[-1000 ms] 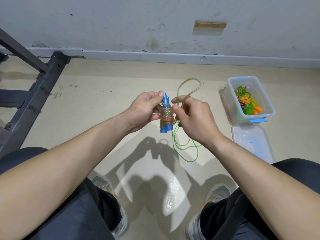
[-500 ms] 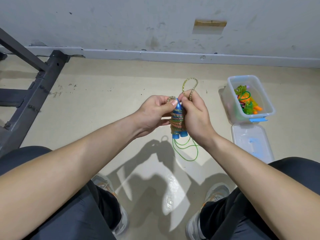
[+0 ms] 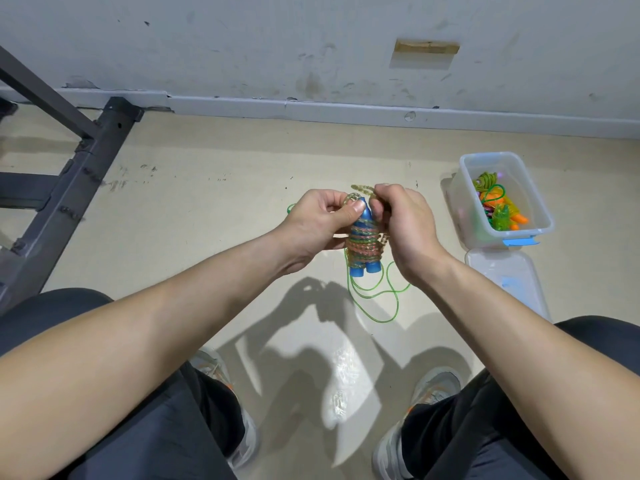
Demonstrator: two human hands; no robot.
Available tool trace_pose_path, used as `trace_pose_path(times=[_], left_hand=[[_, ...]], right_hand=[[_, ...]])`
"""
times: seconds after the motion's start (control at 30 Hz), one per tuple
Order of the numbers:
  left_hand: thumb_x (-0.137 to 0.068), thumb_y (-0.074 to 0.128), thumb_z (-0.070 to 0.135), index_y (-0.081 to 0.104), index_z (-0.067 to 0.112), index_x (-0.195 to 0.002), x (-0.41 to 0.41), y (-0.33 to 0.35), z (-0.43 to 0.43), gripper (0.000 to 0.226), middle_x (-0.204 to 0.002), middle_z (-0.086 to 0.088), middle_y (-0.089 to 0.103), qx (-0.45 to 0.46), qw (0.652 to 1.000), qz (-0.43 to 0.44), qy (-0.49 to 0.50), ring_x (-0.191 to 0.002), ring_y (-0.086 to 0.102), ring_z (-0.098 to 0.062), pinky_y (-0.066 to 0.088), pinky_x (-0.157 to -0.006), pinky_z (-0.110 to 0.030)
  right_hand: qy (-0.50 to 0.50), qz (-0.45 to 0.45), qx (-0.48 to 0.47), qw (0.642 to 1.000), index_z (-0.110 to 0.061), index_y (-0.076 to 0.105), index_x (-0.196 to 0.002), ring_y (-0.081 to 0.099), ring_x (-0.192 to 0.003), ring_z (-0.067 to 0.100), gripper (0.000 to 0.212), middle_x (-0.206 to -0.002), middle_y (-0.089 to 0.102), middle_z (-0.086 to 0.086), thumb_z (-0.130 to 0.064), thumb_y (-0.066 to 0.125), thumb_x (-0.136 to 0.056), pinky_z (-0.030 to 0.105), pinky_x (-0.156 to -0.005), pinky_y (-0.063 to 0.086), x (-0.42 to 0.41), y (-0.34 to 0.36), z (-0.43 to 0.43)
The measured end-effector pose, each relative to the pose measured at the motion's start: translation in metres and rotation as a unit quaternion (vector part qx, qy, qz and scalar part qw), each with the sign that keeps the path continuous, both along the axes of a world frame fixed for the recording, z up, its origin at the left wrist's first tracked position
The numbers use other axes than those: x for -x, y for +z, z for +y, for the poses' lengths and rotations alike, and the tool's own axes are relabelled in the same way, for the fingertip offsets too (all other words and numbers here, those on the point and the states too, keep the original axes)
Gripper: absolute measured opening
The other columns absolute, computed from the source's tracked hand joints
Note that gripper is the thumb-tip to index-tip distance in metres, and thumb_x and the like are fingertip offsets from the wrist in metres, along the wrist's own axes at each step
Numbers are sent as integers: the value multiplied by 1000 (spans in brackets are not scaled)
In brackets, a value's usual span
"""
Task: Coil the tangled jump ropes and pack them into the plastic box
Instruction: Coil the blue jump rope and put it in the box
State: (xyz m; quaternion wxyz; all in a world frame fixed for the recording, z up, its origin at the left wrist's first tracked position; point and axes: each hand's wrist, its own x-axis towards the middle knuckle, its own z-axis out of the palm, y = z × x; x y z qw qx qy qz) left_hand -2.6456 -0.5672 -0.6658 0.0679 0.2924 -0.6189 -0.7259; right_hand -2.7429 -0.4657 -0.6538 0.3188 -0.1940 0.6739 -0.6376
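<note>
1. Two hands, both grasping. The left hand (image 3: 315,220) fingers pinch the blue handles (image 3: 363,268) near their tips. The right hand (image 3: 405,230) fingers clench the glitter rope tail (image 3: 362,188) just above those tips.
2. The rope is wound round the handles, between the fingers. Tuck the tail under a tight turn, or the coil likely springs loose.
3. Green rope (image 3: 377,292) lies on the floor below the fingers. Plastic box (image 3: 512,234) sits well right of the right hand, lid (image 3: 509,285) off.

head-worn camera looks steeply down — close on both hands (image 3: 360,223), floor (image 3: 214,209) beyond.
</note>
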Motion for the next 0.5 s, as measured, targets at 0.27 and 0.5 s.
trace_pose_path(times=[0.27,0.5], left_hand=[[-104,54,22,65,14,-96,-2,-3,-10,16,-79,5,68,-14,999,-8,33,-72,68,-8,56,-68,-24],[-105,51,21,69,15,-101,-2,0,-6,19,-84,2,68,-39,999,-10,10,-77,67,-11,60,-73,-28]], right_hand=[[62,276,-84,955,-15,64,-107,51,-61,-3,19,-65,55,-13,-19,46,-105,12,-58,36,-1,-9,8],[86,411,-99,902,-19,65,-125,65,-90,19,29,-99,73,-3,-25,46,-104,28,-78,46,3,-13,8]])
